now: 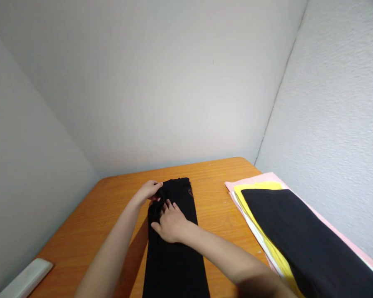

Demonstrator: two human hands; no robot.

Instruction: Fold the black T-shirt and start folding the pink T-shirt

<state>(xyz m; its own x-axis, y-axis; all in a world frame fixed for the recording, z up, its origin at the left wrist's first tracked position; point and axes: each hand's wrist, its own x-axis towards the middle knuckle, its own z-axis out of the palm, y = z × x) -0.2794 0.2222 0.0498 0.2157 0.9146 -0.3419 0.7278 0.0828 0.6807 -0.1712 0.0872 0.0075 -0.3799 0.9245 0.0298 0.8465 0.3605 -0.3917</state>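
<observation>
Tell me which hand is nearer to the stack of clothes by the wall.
Right. The right hand lies on the black garment, closer to the stack; the left hand is farther, at the garment's far left corner.

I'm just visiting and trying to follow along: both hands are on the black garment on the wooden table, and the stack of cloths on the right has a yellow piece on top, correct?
Not quite. The head view shows a black piece topping the stack; the yellow piece lies beneath it. The rest holds: left hand and right hand are on the black garment on the wooden table.

Folded garment (pixel 177 248) mid-table (pixel 217 198); fabric stack (pixel 298 236) right, by wall; flat bar (pixel 26 278) front-left.
</observation>
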